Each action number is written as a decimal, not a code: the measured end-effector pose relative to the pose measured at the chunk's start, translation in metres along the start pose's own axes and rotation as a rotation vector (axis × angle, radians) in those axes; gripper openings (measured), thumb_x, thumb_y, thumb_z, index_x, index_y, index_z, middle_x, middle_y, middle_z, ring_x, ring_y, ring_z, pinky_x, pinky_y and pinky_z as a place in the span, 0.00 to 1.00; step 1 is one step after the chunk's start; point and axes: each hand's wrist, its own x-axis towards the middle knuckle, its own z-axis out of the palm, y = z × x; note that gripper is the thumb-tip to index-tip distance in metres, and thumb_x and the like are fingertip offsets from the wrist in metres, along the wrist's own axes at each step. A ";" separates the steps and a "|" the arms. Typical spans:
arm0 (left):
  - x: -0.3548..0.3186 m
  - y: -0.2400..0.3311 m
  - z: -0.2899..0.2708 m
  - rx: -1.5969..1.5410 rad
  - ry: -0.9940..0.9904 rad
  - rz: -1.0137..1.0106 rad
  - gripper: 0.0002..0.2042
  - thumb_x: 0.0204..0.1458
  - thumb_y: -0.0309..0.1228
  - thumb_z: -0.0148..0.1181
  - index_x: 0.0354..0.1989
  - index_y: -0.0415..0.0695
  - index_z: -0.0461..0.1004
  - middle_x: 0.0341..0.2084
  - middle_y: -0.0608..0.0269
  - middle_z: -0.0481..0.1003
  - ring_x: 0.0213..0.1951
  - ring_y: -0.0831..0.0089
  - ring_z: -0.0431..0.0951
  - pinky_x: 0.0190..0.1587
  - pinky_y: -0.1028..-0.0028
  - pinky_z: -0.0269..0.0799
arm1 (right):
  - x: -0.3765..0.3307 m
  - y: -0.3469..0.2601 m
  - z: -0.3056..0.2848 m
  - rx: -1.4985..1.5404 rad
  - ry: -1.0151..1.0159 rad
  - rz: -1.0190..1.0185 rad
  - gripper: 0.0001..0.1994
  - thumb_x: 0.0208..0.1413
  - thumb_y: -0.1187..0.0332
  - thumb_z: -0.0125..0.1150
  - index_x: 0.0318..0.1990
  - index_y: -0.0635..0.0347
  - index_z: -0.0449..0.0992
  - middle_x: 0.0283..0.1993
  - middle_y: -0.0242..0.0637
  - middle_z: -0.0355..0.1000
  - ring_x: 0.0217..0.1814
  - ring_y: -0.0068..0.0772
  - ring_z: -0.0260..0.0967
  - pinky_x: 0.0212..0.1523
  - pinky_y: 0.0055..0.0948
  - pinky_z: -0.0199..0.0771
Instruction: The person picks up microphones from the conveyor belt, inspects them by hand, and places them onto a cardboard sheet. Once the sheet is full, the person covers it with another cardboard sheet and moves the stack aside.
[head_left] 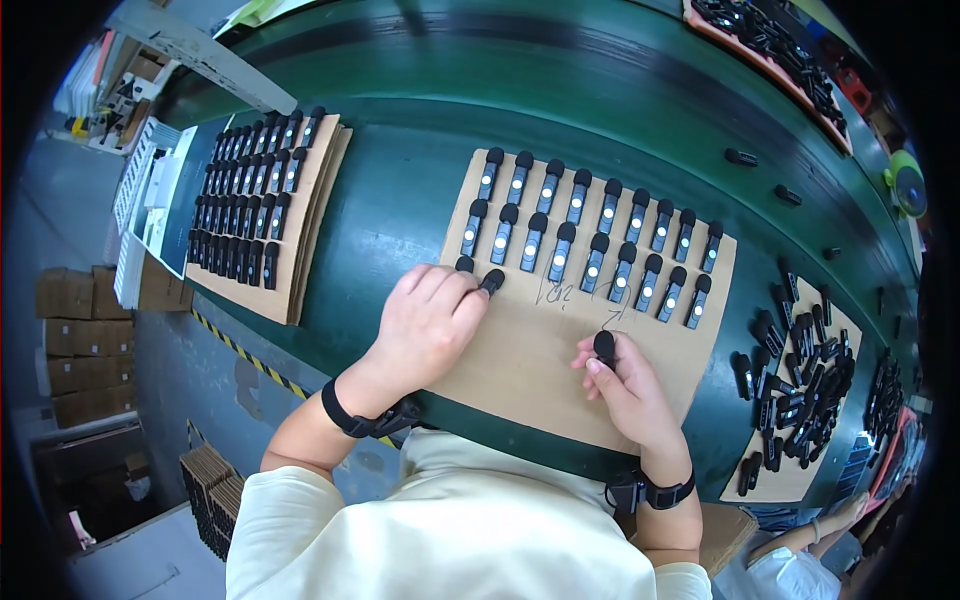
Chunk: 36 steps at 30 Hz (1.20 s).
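A brown cardboard sheet (520, 375) lies before me with two slanted rows of small black wireless microphones (535, 240), each with a foam tip and most with a pale round spot. At the left start of a third row, my left hand (430, 325) is closed over a microphone (492, 281); its body is mostly hidden by my fingers. Another foam tip (465, 264) shows just beside those fingers. Above the sheet's lower right part, my right hand (630, 390) pinches a microphone (604, 346), foam tip up.
To the left, stacked cardboard sheets (320, 220) carry several rows of microphones. A loose heap of microphones (810, 390) lies on cardboard at the right. Scattered ones (741, 158) rest on the green table (400, 150). At lower right, another person's arm (840, 520) shows.
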 end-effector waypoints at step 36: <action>0.018 0.040 -0.016 -0.823 0.082 0.007 0.16 0.45 0.28 0.72 0.43 0.40 0.79 0.36 0.58 0.79 0.36 0.61 0.78 0.46 0.61 0.73 | -0.019 -0.053 0.021 -0.380 0.091 -0.353 0.16 0.53 0.79 0.66 0.50 0.63 0.77 0.38 0.37 0.75 0.34 0.25 0.70 0.34 0.22 0.71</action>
